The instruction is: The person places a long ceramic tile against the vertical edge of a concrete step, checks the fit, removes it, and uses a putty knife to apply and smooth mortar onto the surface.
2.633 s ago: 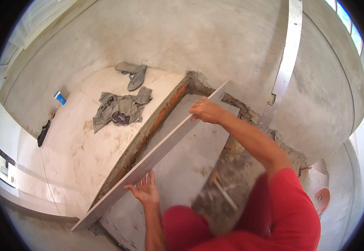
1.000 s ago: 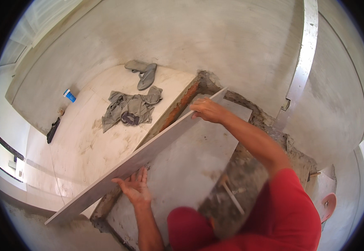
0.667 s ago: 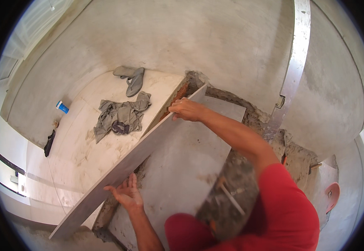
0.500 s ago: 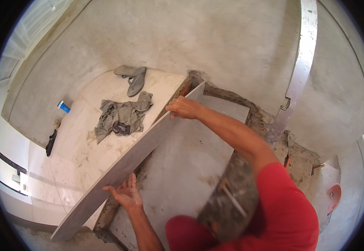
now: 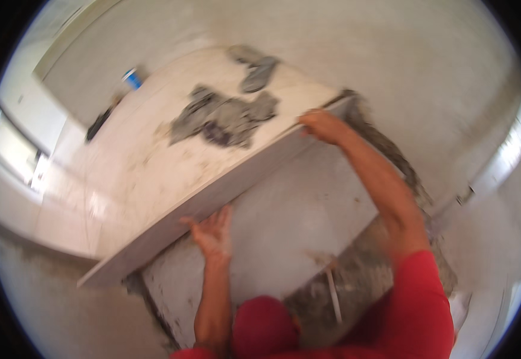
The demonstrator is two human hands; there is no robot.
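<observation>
A long grey slab strip stands on edge along the front of the cream-tiled upper step, its top close to level with that surface. My right hand grips the strip's upper edge near its far right end, fingers curled over the top. Lower and to the left, my left hand rests against the strip's near face, fingers spread. Below the strip lies the wide grey slab of the lower step. Motion blurs the picture, and any gap behind the strip cannot be made out.
On the upper step lie a crumpled grey cloth and a pair of grey sandals. A blue-and-white cup and a black object sit farther left. A pale stick lies below the lower slab. A metal straightedge leans at right.
The strip's top has tipped back toward the upper step, and the gap there has narrowed. Both hands stay on the strip. The whole view has shifted and turned.
</observation>
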